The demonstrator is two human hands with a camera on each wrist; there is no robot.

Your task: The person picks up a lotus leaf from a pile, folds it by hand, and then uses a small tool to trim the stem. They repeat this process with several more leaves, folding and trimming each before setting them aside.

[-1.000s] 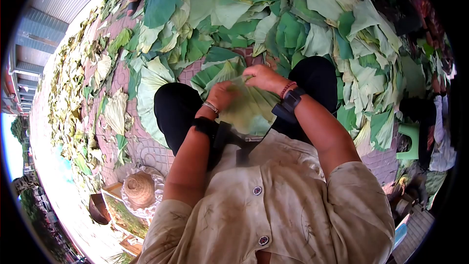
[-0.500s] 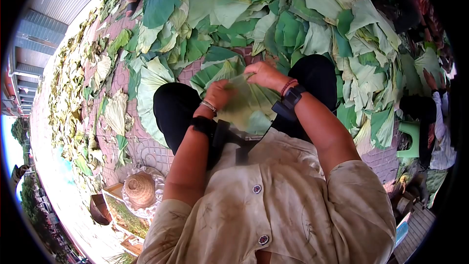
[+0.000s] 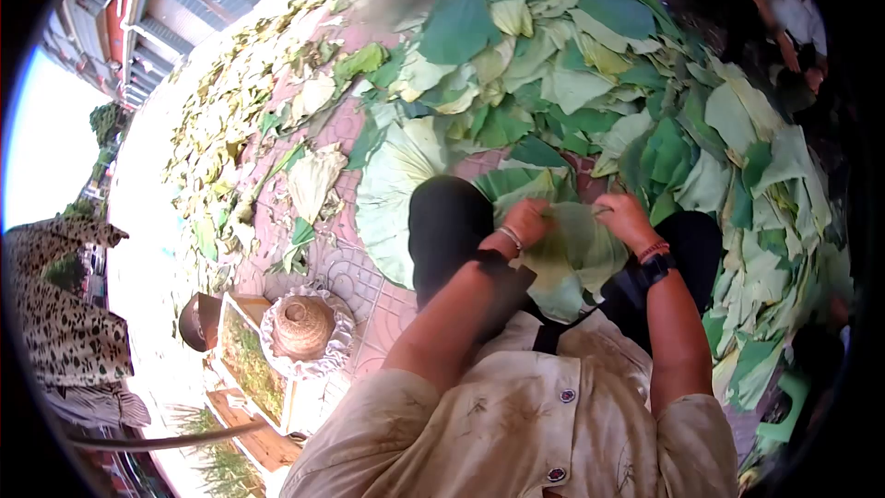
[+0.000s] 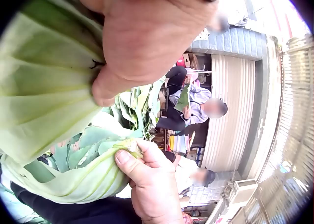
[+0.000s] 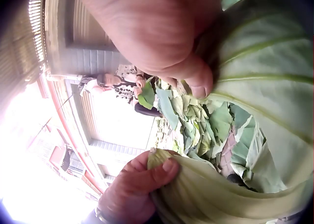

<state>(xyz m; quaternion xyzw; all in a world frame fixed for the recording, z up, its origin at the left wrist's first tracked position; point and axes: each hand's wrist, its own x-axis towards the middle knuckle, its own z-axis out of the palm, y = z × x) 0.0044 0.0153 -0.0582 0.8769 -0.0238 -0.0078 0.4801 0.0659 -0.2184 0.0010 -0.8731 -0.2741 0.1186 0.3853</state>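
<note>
A pale green lotus leaf (image 3: 579, 244) stretches between my two hands above my lap. My left hand (image 3: 527, 224) pinches one edge of it, and my right hand (image 3: 627, 219) pinches the opposite edge. In the left wrist view, the thumb and fingers of the right hand (image 4: 153, 184) grip a gathered corner, and the left hand (image 4: 147, 37) looms close at the top. The right wrist view shows the left hand (image 5: 130, 189) with its thumb pressed on a bunched part of the leaf (image 5: 206, 189). Ribs run along the leaf.
Overlapping lotus leaves (image 3: 590, 83) cover the paving in front of my knees. A large leaf (image 3: 401, 194) lies beside my left knee. To the left are drier leaves (image 3: 226, 157), a straw hat (image 3: 304, 327) and a wooden box (image 3: 244, 360). Other people (image 3: 793, 9) sit around the pile.
The head view has swung, so the scene sits further right and lower. A spotted garment has come in at the left edge. Both hands keep hold of the leaf, which now shows more spread.
</note>
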